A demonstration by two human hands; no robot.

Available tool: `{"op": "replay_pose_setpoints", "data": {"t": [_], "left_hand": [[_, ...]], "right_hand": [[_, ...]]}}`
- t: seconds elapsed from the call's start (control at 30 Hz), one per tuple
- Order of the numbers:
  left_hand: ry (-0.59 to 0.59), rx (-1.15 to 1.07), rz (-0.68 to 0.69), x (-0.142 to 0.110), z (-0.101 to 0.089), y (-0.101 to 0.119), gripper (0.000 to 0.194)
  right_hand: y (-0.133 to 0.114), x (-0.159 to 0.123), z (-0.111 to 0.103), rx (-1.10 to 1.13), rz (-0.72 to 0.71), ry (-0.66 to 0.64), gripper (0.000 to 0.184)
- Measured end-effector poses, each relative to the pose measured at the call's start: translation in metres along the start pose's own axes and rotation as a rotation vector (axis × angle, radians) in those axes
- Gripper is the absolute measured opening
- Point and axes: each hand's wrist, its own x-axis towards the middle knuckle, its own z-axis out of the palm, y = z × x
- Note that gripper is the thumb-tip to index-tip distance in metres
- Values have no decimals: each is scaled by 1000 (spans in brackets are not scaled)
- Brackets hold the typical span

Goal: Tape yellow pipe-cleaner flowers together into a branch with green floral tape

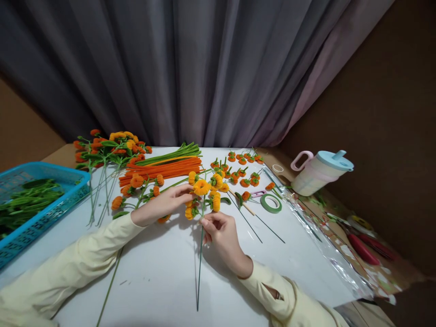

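Observation:
My right hand [223, 234] pinches the thin dark green stem [200, 268] of a pipe-cleaner pumpkin branch, holding it upright over the white table. Several fuzzy yellow pumpkins [201, 187] with green tops cluster around its upper part. On the left of this cluster, my left hand [172, 200] has its fingers stretched out, the tips at the yellow pumpkins and partly hidden by them. Behind my left hand lies a branch with orange pumpkins [136, 180]. Small loose orange pumpkins [244, 182] with green tops lie beyond the right hand.
Orange pipe cleaners [163, 169] and green ones [170, 154] lie at the back. A blue basket [80, 184] of green leaves stands left, near finished branches [116, 145]. Right are green tape [271, 203], bare wires [269, 227], a lidded cup [311, 175] and red-handled pliers [363, 249].

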Motion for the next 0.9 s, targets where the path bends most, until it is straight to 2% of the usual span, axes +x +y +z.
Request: {"op": "replay_pose_setpoints", "data": {"t": [0.1,0.2,0.3,0.47,0.5,0.57,0.63,0.77,0.83,0.9], "left_hand": [[55,196,145,-3,2,-4,27],[158,513,318,-8,5,-4,25],[244,729,431,-16,9,-3,21],[505,1056,751,-32,15,-2,12],[533,1102,802,-35,16,-1,11],[502,1093,842,-38,19,4,11],[384,965,736,-38,21,12,17],[85,773,274,-30,27,32,37],[17,769,143,-26,30,39,42],[-6,748,72,-22,32,42,43]], "right_hand": [[0,0,0,3,-3,-5,20],[0,0,0,2,-10,-12,20],[1,-1,0,-2,-17,-18,21],[2,0,0,-19,-26,-21,19],[2,0,0,-22,-29,-21,19],[2,0,1,-28,-37,-22,18],[2,0,1,-35,-49,-25,17],[6,-3,3,-50,-80,-17,13],[8,-4,3,-51,-93,-11,12],[8,-5,3,-48,-98,-12,12]]}}
